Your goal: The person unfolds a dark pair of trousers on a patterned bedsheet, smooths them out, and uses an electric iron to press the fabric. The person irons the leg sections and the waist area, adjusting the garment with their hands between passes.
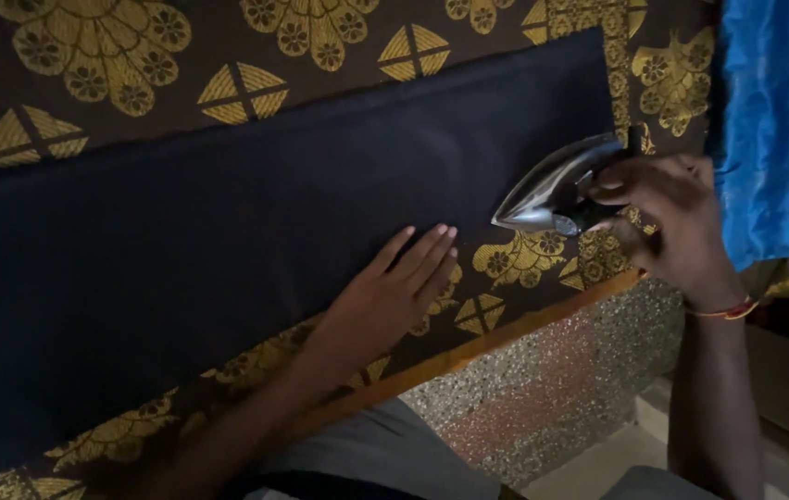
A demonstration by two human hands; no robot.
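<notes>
A long strip of dark navy cloth (228, 231) lies flat on a brown cover with gold flower patterns (117, 56). My left hand (394, 287) rests palm down, fingers together, on the near edge of the navy cloth where it meets the patterned cover. My right hand (668, 218) grips the dark handle of a shiny metal iron (552, 190). The iron is tilted, its pointed tip aimed left and low, at the right end of the navy cloth. A thin red and gold band circles my right wrist.
A bright blue cloth (779, 120) hangs at the upper right. An orange trim (506, 338) runs along the cover's near edge. Below it is a speckled stone slab face (552, 389). My grey-clad lap shows at the bottom.
</notes>
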